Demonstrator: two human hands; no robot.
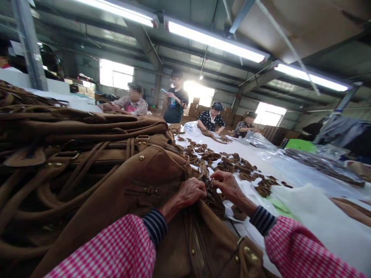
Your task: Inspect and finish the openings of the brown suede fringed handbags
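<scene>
A large brown bag (156,173) with brass studs and buckles lies in front of me, its zipper facing my body. My left hand (191,192) is closed on the bag's upper edge, fingers curled over the brown material. Just to its right, my right hand (227,185) pinches a small metal piece at the bag's edge, thumb and forefinger together; the piece is too small to make out fully. The two hands are a short gap apart. Brown straps (228,164) lie heaped behind them.
More brown bags (72,123) are stacked at the left. White sheeting (319,208) covers the table at the right, with a green item (300,145) farther back. Several people are beyond the table, one person (175,100) standing. A metal post (29,46) rises at the left.
</scene>
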